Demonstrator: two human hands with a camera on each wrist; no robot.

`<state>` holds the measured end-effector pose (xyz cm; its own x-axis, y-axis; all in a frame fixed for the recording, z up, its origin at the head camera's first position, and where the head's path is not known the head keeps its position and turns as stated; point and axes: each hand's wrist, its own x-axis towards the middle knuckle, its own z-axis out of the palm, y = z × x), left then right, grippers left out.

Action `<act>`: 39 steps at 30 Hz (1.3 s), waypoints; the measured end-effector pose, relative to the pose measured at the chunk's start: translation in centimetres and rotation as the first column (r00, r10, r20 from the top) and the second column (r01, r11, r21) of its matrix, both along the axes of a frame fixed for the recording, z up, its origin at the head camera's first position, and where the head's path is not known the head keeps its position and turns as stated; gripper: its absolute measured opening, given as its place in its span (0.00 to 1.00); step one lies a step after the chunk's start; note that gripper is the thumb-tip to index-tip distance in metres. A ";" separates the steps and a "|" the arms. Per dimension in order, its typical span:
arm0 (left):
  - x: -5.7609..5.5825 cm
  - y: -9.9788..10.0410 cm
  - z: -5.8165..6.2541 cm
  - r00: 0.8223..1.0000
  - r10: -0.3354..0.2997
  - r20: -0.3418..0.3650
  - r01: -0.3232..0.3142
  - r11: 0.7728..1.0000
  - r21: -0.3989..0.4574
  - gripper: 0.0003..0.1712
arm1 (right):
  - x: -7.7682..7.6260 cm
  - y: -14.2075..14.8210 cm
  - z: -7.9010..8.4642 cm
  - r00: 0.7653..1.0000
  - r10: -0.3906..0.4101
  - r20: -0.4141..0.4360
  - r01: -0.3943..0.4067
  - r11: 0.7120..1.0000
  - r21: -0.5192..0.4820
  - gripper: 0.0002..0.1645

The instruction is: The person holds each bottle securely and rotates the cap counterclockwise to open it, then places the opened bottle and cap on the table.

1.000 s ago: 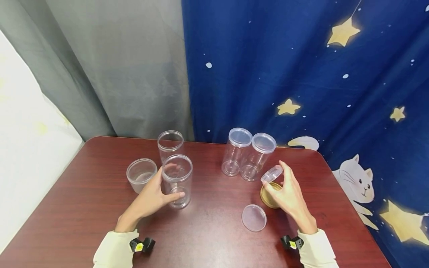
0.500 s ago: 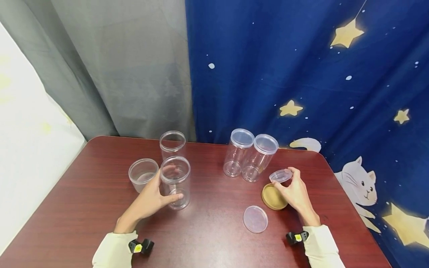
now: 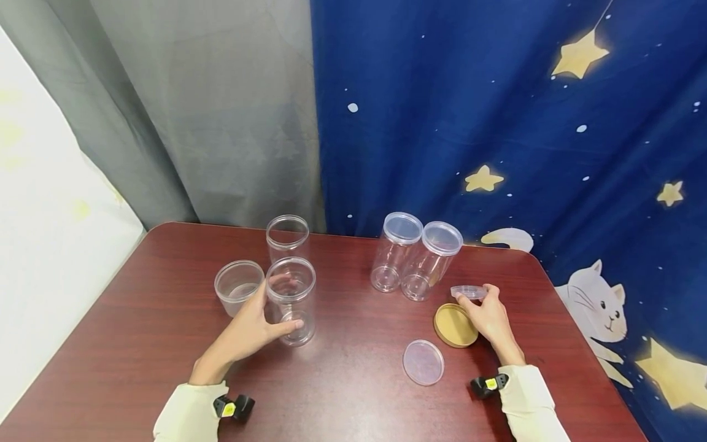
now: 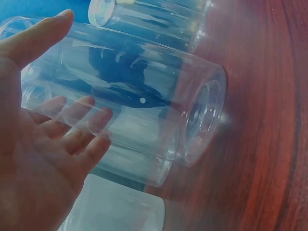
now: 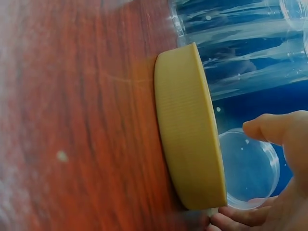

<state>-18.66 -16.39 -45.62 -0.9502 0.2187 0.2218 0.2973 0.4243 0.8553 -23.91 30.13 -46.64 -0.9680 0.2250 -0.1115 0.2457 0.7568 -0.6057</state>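
My left hand point(image 3: 248, 325) is around a tall clear plastic jar point(image 3: 301, 298) without a lid, thumb in front and fingers behind it. In the left wrist view the same jar's bottom is near the red-brown tabletop, and the fingers point(image 4: 86, 149) show through its wall. My right hand point(image 3: 491, 316) pinches a clear lid point(image 3: 467, 292) at its edges, held nearly edge-on to the head camera. Just below that lid lies a gold lid point(image 3: 455, 326), hollow side up. The right wrist view has the gold lid's ribbed side point(image 5: 187, 125) large in front of the clear lid point(image 5: 250, 168).
Behind the left hand stand another open tall jar point(image 3: 287, 236) and a short, wide open tub point(image 3: 239, 285). Two tall jars with clear lids, a left one point(image 3: 392, 258) and a right one point(image 3: 433, 264), stand side by side at the back. Another clear lid point(image 3: 423, 362) lies on the table point(image 3: 353, 393).
My right hand has moved right and slightly back with the clear lid, tipping it from slanted to nearly level and uncovering more of the gold lid. The left hand stays at the jar.
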 end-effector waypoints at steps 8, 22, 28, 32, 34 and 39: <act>0.0 -0.1 -0.2 1.000 -0.006 0.030 0.006 1.000 0.009 0.50 | -0.8 0.1 -0.4 1.000 0.023 0.002 -0.023 0.998 0.055 0.50; 0.0 0.0 -0.3 0.999 -0.020 0.032 0.020 1.000 0.000 0.52 | -1.8 0.3 -0.3 0.998 0.030 0.052 -0.036 0.994 0.107 0.51; 0.3 -0.5 0.3 0.999 -0.024 0.029 0.025 0.999 -0.022 0.60 | -2.2 0.2 -0.2 0.996 0.036 0.086 -0.046 0.993 0.110 0.50; 0.6 -1.1 1.1 1.000 -0.013 0.022 0.014 0.999 -0.034 0.62 | -2.4 0.3 -0.1 0.994 0.047 0.097 -0.059 0.991 0.124 0.50; 0.8 -1.2 1.7 1.000 -0.001 0.010 0.001 0.999 -0.036 0.61 | -2.5 0.3 -0.1 0.993 0.057 0.103 -0.070 0.989 0.129 0.51; 1.5 -0.8 3.5 0.986 0.061 -0.156 -0.059 0.998 0.016 0.52 | -2.6 0.5 0.2 0.987 0.098 0.130 -0.117 0.983 0.145 0.53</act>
